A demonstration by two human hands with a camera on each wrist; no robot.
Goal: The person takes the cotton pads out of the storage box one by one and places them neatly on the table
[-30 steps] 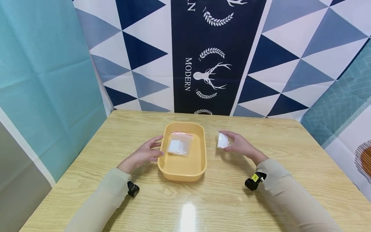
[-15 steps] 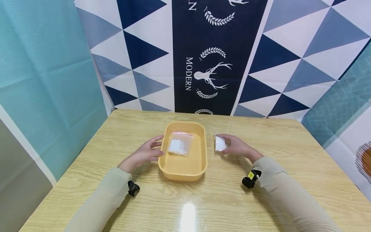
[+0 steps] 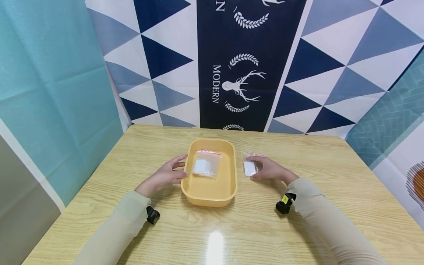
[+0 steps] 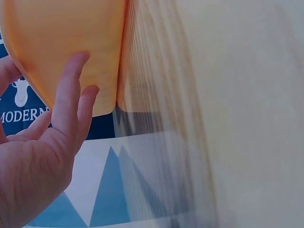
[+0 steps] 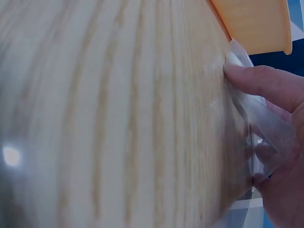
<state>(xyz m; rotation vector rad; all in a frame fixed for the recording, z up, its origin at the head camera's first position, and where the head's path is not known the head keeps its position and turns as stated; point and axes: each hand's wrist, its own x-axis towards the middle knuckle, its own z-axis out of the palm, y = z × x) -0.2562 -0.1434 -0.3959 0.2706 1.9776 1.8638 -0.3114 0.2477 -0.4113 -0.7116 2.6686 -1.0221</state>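
Note:
In the head view a clear plastic bag (image 3: 250,168) with a white square inside lies low at the table, right of the yellow tray (image 3: 208,191). My right hand (image 3: 269,169) holds this bag with thumb and fingers; the right wrist view shows the clear film (image 5: 273,128) bent between them. Inside the tray is a clear zip bag (image 3: 207,163) with a red strip and a white square. At the tray's left wall my left hand (image 3: 165,173) rests with its fingers loosely extended. The left wrist view shows these fingers (image 4: 71,90) against the outer wall.
Under everything is a wood-grain table (image 3: 185,235). A patterned cloth (image 3: 238,73) with triangles and a deer print hangs behind its far edge. A teal cloth (image 3: 66,92) hangs on the left. Each wrist bears a small black camera (image 3: 152,215).
My right hand has brought its bag left, towards the tray, and lower, and more of the clear film now shows. My left hand and the tray stay in place.

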